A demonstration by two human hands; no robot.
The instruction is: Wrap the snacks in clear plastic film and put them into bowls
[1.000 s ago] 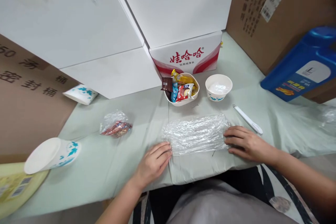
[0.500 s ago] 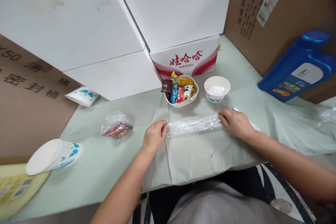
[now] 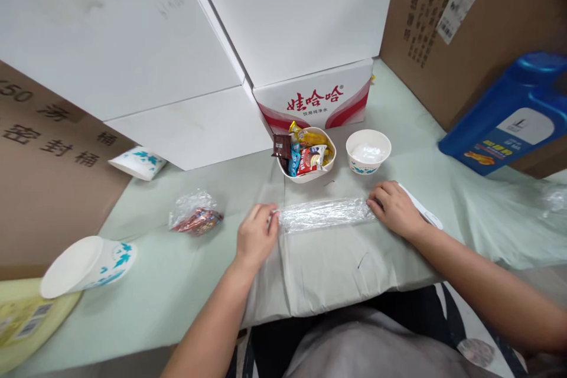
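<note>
A long strip of clear plastic film [image 3: 325,215] lies stretched across the cloth in front of me. My left hand [image 3: 257,229] pinches its left end between thumb and fingers. At the other end, my right hand [image 3: 394,207] is closed on the strip's edge, its fingers bent down to the cloth. Just beyond the film stands a white bowl [image 3: 325,174] full of wrapped snacks [image 3: 310,156]. To its right is a paper cup [image 3: 365,168] with crumpled clear plastic inside. A white flat tool [image 3: 423,208], perhaps a cutter, lies partly behind my right hand.
A clear bag with red packets [image 3: 197,220] lies left of my left hand. Two paper cups lie tipped over, one near [image 3: 113,263], one farther back [image 3: 144,163]. White cartons [image 3: 310,100] wall the back; a blue bottle [image 3: 500,124] leans at right beside a brown box [image 3: 425,41].
The film lies a little lower and flatter on the cloth. My left hand has shifted slightly left, and my right hand has turned somewhat, its fingers lower.
</note>
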